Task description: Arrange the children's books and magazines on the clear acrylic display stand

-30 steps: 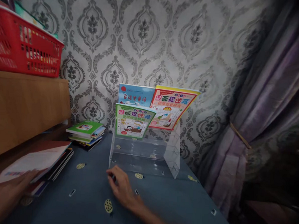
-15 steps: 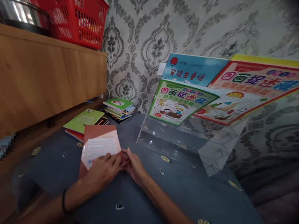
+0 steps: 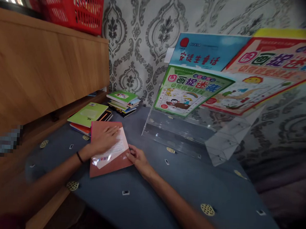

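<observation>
1. Brown book point(image 3: 112, 160): on the near left part of the counter point(image 3: 143, 209), pale printed panel facing up, glossy glare near its lower edge. Whether its underside sits fully flat cannot be told.
2. Left hand point(image 3: 104, 139): fingers extended, palm down over the upper left of the cover; nothing enclosed.
3. Right hand point(image 3: 139, 160): narrow, pinching the book's right edge, thumb over the cover; fingers below are partly hidden.
4. Light green book point(image 3: 87, 113): top of a low pile just beyond the brown book's upper left corner, with orange and black edges showing beneath.
5. Small stack point(image 3: 121, 101): behind that pile, toward the wall, green cover uppermost, edges uneven.
6. Clear stand point(image 3: 227, 140): right of the hands, apart from them, bearing a blue book point(image 3: 199, 50), a green-bordered book point(image 3: 190, 92) and a red-bordered book point(image 3: 257, 79), all leaning back.
7. Handling note, by judgement: glossy cover likely slides; light, even pressure from the left palm suits it, with the right pinch taking all pages together so that the corner does not bend. Clearance from the neighbouring pile is advisable.
</observation>
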`<action>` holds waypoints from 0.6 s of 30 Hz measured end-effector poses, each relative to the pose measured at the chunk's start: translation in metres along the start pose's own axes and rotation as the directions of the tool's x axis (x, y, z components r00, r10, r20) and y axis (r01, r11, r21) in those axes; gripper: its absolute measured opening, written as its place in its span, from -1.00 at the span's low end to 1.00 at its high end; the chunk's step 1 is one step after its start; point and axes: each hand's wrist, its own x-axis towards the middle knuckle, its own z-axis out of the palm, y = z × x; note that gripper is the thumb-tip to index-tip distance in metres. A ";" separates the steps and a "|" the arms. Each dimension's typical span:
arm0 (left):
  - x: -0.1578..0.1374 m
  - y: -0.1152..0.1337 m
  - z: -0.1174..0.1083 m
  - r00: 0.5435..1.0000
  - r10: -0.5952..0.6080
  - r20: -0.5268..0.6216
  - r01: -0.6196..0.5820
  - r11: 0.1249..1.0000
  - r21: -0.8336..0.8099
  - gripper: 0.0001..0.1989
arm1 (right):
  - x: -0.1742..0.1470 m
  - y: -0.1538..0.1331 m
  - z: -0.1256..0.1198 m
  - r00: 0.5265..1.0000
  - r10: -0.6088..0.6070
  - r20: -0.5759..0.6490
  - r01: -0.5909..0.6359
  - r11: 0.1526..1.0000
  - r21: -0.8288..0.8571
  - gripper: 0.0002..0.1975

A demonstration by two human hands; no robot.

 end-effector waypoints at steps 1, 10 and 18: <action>0.008 -0.006 -0.004 1.000 -0.026 0.003 0.026 0.999 0.028 -0.51 | -0.001 -0.001 0.000 1.000 -0.011 -0.008 0.011 1.000 -0.008 -0.39; 0.014 -0.017 -0.027 0.986 0.034 0.160 -0.014 0.992 -0.127 -0.60 | -0.031 -0.021 -0.060 0.972 -0.005 -0.236 -0.066 0.953 -0.294 -0.54; -0.032 0.002 -0.013 0.997 -0.065 0.052 0.075 0.971 -0.227 -0.58 | -0.059 -0.033 -0.097 0.930 -0.192 -0.312 -0.049 0.779 -0.625 -0.66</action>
